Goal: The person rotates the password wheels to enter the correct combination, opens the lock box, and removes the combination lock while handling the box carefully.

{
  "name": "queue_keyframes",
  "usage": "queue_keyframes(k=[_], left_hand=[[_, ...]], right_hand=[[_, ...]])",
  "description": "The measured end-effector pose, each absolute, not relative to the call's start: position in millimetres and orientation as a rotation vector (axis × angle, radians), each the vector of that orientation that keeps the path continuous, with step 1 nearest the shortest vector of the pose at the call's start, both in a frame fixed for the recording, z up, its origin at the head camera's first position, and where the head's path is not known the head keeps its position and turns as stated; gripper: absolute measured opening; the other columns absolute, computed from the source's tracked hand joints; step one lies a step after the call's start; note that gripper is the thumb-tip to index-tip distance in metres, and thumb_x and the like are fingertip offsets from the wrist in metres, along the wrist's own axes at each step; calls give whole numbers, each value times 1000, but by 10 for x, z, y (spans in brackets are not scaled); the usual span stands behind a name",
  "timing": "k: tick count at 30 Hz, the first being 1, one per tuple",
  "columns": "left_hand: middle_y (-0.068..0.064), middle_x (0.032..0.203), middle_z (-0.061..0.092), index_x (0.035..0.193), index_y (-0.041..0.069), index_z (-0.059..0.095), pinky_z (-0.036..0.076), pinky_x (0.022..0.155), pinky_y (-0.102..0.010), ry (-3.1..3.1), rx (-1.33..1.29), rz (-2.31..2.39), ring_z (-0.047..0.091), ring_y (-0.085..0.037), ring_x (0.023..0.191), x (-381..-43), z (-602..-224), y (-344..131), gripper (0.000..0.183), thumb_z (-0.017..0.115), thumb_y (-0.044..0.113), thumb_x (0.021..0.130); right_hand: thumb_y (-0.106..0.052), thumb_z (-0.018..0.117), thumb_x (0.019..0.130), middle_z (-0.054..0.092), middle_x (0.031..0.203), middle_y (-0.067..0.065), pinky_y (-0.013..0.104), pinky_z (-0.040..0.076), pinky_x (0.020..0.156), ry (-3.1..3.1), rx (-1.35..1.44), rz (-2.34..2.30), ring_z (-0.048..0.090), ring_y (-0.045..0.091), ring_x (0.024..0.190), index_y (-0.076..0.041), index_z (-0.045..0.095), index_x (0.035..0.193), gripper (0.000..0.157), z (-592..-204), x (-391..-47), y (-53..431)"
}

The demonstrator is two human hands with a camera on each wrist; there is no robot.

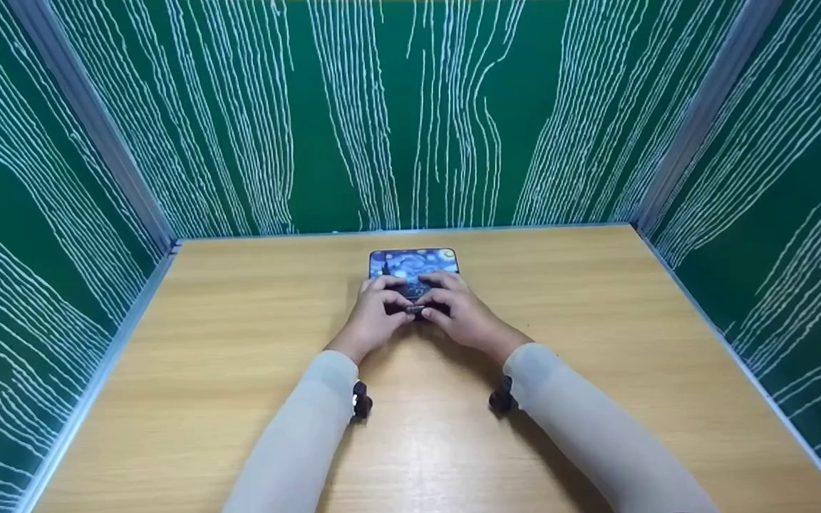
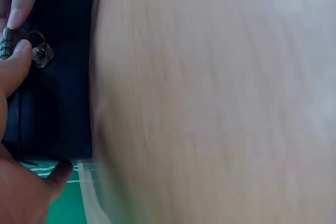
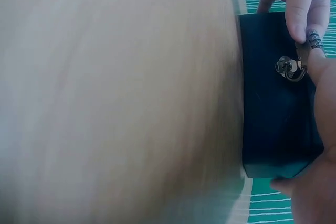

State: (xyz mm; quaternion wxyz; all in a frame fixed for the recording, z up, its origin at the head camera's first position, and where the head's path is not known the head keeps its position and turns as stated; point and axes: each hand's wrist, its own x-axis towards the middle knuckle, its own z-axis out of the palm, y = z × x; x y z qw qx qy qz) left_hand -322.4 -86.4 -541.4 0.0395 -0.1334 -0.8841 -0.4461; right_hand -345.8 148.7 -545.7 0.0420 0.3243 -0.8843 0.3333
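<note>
A small box (image 1: 414,262) with a blue swirling night-sky picture on its lid sits on the table. Its dark front side shows in both wrist views, with a metal latch (image 3: 283,66) in the middle. A combination padlock (image 3: 314,40) with number dials hangs by its curved shackle at this latch. My left hand (image 1: 375,313) pinches one end of the padlock between thumb and index finger. From the other side, my right hand (image 1: 466,313) pinches it the same way. Other fingers of both hands rest along the box's sides and lid.
The box stands near the back of a wooden table (image 1: 239,320). Green panels (image 1: 325,192) with wavy white lines rise behind the table and at both sides, joined by grey corner posts (image 1: 104,121). A dark wrist camera (image 1: 360,401) sits below the left sleeve.
</note>
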Motion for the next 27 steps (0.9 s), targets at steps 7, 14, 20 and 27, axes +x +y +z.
queue_keyframes(k=[7, 14, 20, 27], left_hand=[[1, 165, 58, 107, 17, 89, 38, 136, -57, -2780, -345, -1145, 44, -30, 162, -3159, -5344, -778, 9, 86, 12, 100], [-1, 162, 60, 107, 15, 88, 37, 133, -61, -2805, -319, -962, 47, -30, 161, -3158, -5328, -708, 6, 88, 18, 101], [-2, 160, 60, 107, 18, 88, 31, 135, -62, -2791, -315, -865, 46, -31, 161, -3134, -5331, -693, 7, 87, 22, 102], [1, 150, 66, 107, 20, 89, 29, 132, -64, -2684, -367, -771, 51, -26, 152, -3083, -5286, -709, 7, 85, 23, 102]], right_hand=[[-22, 75, 111, 48, 179, 4, 82, 13, 137, -2728, 953, 808, 26, 41, 175, -23, 84, 120, 13, -5421, -3420, 1484], [-20, 76, 110, 54, 174, 7, 91, 12, 131, -2655, 1015, 650, 33, 43, 172, -23, 84, 118, 11, -5387, -3431, 1479], [-20, 76, 110, 56, 173, 8, 88, 16, 132, -2636, 1044, 555, 36, 44, 171, -24, 83, 120, 13, -5347, -3430, 1490], [-30, 78, 110, 62, 162, 4, 68, 38, 133, -2585, 1053, 616, 49, 39, 157, -24, 84, 122, 15, -5228, -3397, 1547]])
